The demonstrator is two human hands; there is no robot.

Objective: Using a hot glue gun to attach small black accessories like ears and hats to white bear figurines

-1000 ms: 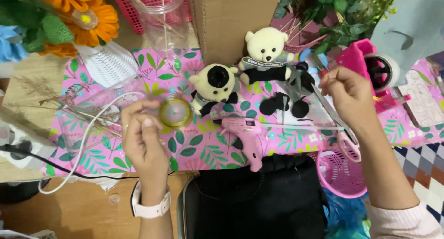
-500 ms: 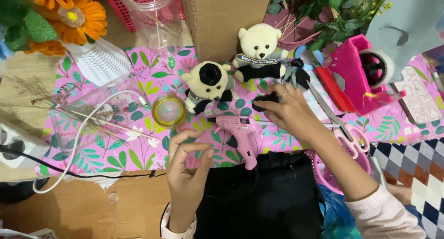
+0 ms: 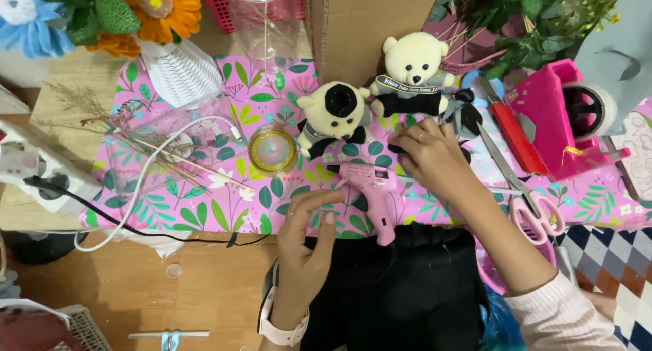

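My left hand (image 3: 305, 239) hovers open, fingers apart, just below and left of a pink glue gun (image 3: 370, 188) that lies on the pink floral sheet (image 3: 204, 201). A pale watch sits on that wrist. My right hand (image 3: 435, 161) lies palm down right of the glue gun. Its fingertips rest on a small black piece (image 3: 396, 148); whether they grip it is hidden. Two cream teddy bears are just beyond the right hand. One (image 3: 414, 69) wears a black outfit, the other (image 3: 333, 116) has a black round patch on its face.
A gold-rimmed round roll (image 3: 272, 149) lies left of the bears. Scissors with pink handles (image 3: 526, 195), a red cutter (image 3: 516, 137) and a pink tape dispenser (image 3: 564, 120) are at the right. A white cable (image 3: 156, 161), power strip (image 3: 34, 167), cardboard box (image 3: 367, 25) and flowers (image 3: 156, 4) surround them.
My right hand came from the scissors at the right to the black piece beside the bears. My left hand left the gold roll, dropped back and now reaches up toward the glue gun.
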